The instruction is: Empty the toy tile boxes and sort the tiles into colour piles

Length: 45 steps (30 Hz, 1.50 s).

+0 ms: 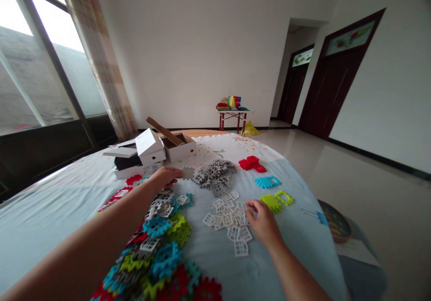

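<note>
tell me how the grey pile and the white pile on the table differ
The grey pile is heaped up, while the white pile is spread flatter. Pieces in the grey pile have toothed edges; those in the white pile look like small paned windows. The grey pile lies farther from the camera than the white pile. Both lie on the tablecloth.

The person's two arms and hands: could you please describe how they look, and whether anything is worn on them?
The left hand and right hand are gloveless; the left forearm and right forearm show no sleeve, watch or bracelet.
</note>
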{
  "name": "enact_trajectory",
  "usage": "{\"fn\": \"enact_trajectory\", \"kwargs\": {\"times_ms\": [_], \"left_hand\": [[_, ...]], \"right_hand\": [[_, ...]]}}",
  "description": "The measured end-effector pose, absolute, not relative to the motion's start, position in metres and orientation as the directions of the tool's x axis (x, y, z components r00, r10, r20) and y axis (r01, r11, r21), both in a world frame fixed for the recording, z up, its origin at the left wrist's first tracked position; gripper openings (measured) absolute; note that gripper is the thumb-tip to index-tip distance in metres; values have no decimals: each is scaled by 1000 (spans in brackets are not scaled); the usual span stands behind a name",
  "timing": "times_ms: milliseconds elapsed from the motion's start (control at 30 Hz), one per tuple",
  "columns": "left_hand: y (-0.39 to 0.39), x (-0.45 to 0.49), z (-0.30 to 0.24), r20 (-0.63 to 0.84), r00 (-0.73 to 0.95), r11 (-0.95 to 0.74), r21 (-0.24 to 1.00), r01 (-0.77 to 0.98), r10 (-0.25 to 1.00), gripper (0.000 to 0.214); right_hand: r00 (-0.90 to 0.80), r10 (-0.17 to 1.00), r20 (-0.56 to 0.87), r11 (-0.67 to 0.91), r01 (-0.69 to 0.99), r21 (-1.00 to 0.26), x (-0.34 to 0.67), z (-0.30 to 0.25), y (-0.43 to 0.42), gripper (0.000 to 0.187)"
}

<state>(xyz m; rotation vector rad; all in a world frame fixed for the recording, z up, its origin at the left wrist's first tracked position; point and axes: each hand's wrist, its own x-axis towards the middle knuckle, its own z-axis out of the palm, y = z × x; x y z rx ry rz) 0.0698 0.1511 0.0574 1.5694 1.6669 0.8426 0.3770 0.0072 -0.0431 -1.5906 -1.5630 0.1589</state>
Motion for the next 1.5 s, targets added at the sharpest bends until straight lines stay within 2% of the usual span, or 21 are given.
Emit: {"fn": "enact_trajectory", "kwargs": {"times_ms": [167,300,400,567,733,900,1033,1167,1300,1367,1500], "left_hand": [[166,117,64,-6,19,-3,907,421,1000,43],[170,123,62,14,68,-46,870,491,998,45],[162,106,54,9,148,-102,768,632,989,46],[135,76,36,-25,294,-239,522,819,955,44],[115,71,29,-90,315,-276,300,913,945,56],[108,75,33,-90,313,-288,217,933,946,50],[107,71,36,-54,322,-294,291,910,945,44],[106,65,41,-13,333,-283,500,819,943,50],[95,75,51,-13,411,-279,714,642,911,64],[83,87,59,-27,459,-258,798,545,888,63],[57,119,74,-82,575,-112,949,294,814,55]], "right_hand": [[198,861,469,178,746,-642,379,-45,8,18],[200,865,461,171,745,-645,379,-44,8,19],[194,871,452,167,748,-642,378,-42,8,21],[184,869,459,177,751,-636,377,-43,8,21],[186,865,465,179,752,-635,379,-45,9,19],[194,860,473,180,752,-635,379,-44,8,19],[189,862,470,184,746,-640,379,-43,8,19],[191,859,475,189,744,-641,379,-43,8,19],[187,862,470,190,741,-645,379,-42,8,19],[188,869,458,181,740,-647,379,-41,8,20],[201,877,436,153,743,-651,379,-39,7,21]]}}
